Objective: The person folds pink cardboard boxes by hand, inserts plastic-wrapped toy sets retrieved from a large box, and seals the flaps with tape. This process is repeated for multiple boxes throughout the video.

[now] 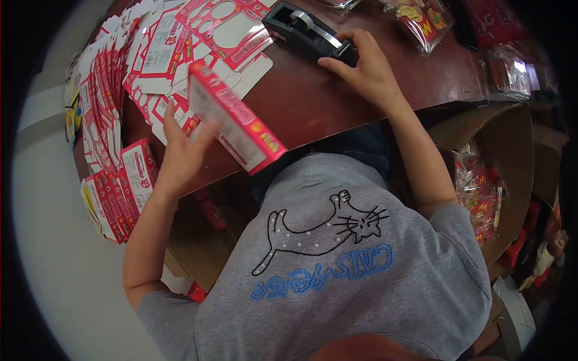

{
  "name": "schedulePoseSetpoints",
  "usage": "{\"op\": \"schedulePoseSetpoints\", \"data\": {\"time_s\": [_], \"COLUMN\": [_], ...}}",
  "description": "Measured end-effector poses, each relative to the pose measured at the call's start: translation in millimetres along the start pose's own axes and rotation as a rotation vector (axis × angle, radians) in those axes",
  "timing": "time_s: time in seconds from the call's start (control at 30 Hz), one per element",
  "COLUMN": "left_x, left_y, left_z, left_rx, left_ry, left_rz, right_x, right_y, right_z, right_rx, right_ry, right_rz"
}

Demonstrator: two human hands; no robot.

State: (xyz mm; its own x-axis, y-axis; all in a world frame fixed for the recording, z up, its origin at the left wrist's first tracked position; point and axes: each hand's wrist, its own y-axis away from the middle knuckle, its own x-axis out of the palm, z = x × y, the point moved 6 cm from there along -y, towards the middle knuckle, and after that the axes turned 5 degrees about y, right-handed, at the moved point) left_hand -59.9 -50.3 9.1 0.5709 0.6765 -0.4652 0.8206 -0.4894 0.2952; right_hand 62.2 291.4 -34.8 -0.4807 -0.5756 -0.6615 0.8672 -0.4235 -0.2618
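My right hand (370, 66) is at the cutter end of a black tape dispenser (295, 27), thumb on the near side and fingers curled over the far side. A roll of tape sits in the dispenser. A red and white printed carton (238, 114) stands tilted on its edge, one end reaching past the table edge. Beside its pale face is my left hand (183, 147), thumb and fingers spread apart. The thumb is smeared by motion and overlaps the carton's face in this view.
Flat printed cartons (159, 51) lie loose on the dark red table (307, 114). A fanned stack of cartons (102, 96) and more red cartons (123, 192) line the left edge. Clear-bagged packets (418, 21) lie at the back right. A cardboard box (503, 156) with packets stands right.
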Motion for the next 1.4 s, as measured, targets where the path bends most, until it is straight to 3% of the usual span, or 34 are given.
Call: {"op": "schedulePoseSetpoints", "data": {"time_s": [0.03, 0.07, 0.13, 0.17, 0.2, 0.27, 0.33, 0.43, 0.47, 0.53, 0.6, 0.67, 0.7, 0.73, 0.8, 0.83, 0.9, 1.0, 1.23, 1.37, 1.4], "left_x": [10, 24, 54, 67, 74, 99, 111, 115, 119, 116, 122, 125, 124, 122, 120, 120, 120, 121, 123, 114, 106], "left_y": [11, 20, 22, 16, 6, -1, -7, -3, 3, 5, 0, -4, -3, -2, -2, -1, -1, -1, -3, -1, 1], "left_z": [-23, -48, -64, -55, -53, -57, -68, -88, -86, -84, -68, -48, -47, -47, -40, -39, -38, -36, -33, -33, -36], "left_rx": [0.198, 0.407, 0.644, 0.772, 0.780, 0.988, 0.933, 0.918, 0.915, 0.774, 0.728, 0.668, 0.756, 0.842, 0.862, 0.894, 0.921, 0.956, 0.954, 0.988, 0.973], "left_ry": [-0.417, -0.643, -1.236, -1.315, -1.327, -1.282, -1.204, -0.997, -0.986, -0.895, -0.897, -0.895, -0.831, -0.767, -0.760, -0.750, -0.719, -0.647, -0.730, -0.662, -0.627], "left_rz": [0.070, 0.203, 0.502, 0.600, 0.582, 0.704, 0.772, 0.495, 0.509, 0.397, 0.390, 0.389, 0.342, 0.293, 0.304, 0.309, 0.320, 0.302, 0.301, 0.255, 0.211], "right_x": [1, 4, 1, 5, 13, 8, 5, 0, -2, 4, -1, -7, -17, -22, -18, -21, -3, 12, 37, 35, 32], "right_y": [-7, -14, -27, -31, -31, -33, -24, -9, -4, 5, 8, 17, 21, 25, 34, 39, 53, 57, 64, 54, 46], "right_z": [-1, -6, -5, -13, -16, -10, -11, -19, -21, -32, -37, -34, -25, -17, -6, 4, 37, 49, 30, 34, 38], "right_rx": [-0.011, 0.022, 0.029, 0.221, 0.414, 0.349, 0.315, 0.321, 0.307, 0.304, 0.103, 0.098, 0.082, 0.092, 0.230, 0.244, 0.107, 0.099, 0.056, 0.134, 0.091], "right_ry": [-0.012, -0.057, -0.109, -0.400, -0.685, -0.724, -0.754, -0.838, -0.816, -0.797, -0.307, -0.201, -0.094, -0.099, -0.447, -0.452, -0.451, -0.402, -0.360, 0.003, -0.023], "right_rz": [-0.009, 0.029, 0.053, 0.192, 0.339, 0.296, 0.261, 0.185, 0.155, 0.130, -0.066, -0.123, -0.197, -0.181, 0.086, 0.094, 0.491, 0.660, 0.547, 0.569, 0.468]}}
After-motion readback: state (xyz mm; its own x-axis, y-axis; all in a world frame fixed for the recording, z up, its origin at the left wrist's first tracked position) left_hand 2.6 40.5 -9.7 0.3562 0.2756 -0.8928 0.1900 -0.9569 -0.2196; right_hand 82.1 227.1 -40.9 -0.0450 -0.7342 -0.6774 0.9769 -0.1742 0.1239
